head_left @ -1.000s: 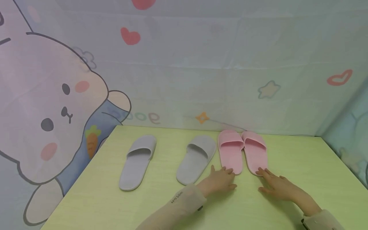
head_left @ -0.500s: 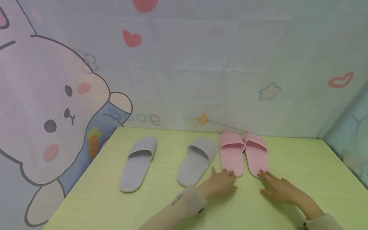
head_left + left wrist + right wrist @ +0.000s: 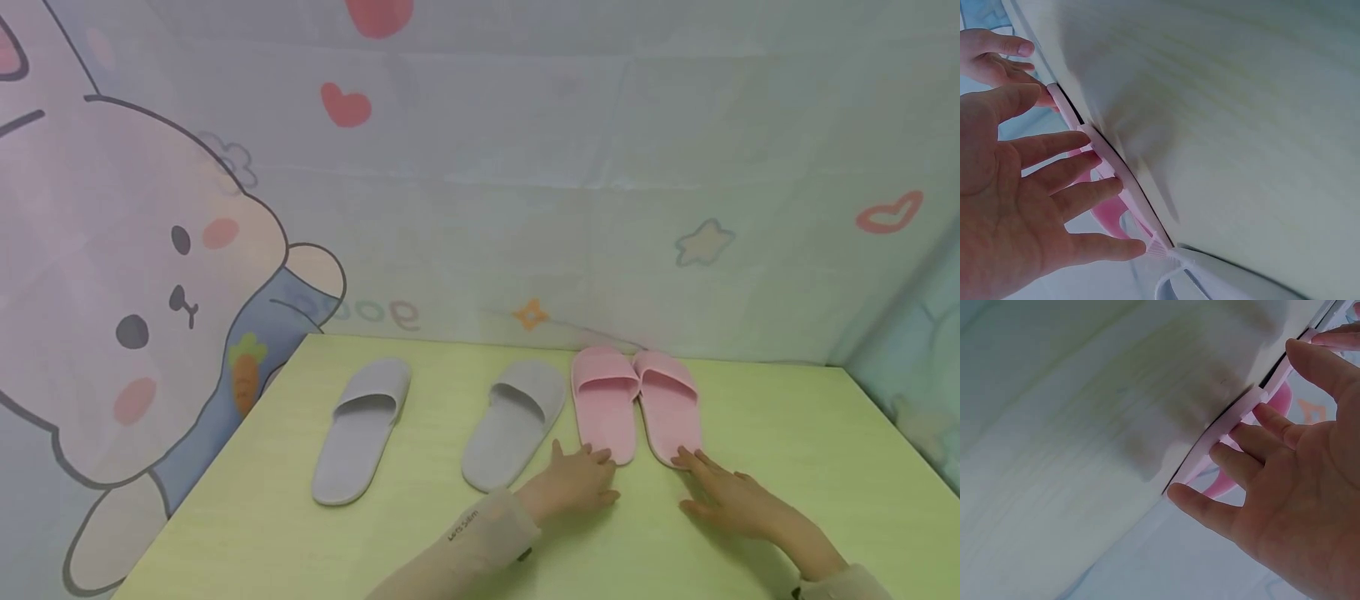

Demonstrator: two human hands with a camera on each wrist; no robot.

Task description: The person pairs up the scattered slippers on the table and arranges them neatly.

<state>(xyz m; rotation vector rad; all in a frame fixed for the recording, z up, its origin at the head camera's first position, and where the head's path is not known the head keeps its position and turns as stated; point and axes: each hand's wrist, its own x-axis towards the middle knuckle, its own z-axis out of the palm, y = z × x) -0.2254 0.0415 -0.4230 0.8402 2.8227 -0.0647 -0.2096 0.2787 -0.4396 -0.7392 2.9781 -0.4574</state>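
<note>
Two pink slippers lie side by side at the back of the table, toes toward the wall. My left hand point(image 3: 573, 483) is spread, its fingertips at the heel end of the left pink slipper point(image 3: 609, 417). At the heel of the right pink slipper point(image 3: 671, 417) are the fingertips of my right hand point(image 3: 731, 497), fingers extended. Both wrist views show straight fingers at the edge of the pink sole point(image 3: 1125, 181), with neither hand curled round it. Left of the pink pair lies a grey slipper point(image 3: 504, 450), tilted to the right, close to my left wrist.
Another grey slipper point(image 3: 352, 458) lies farther left on the pale green table point(image 3: 247, 517). A fabric backdrop point(image 3: 480, 233) with a printed bunny, hearts and stars rises behind the table's back edge and on the right side.
The head view has shifted slightly, so everything sits a little lower in it. Hands and slippers keep nearly the same places relative to each other.
</note>
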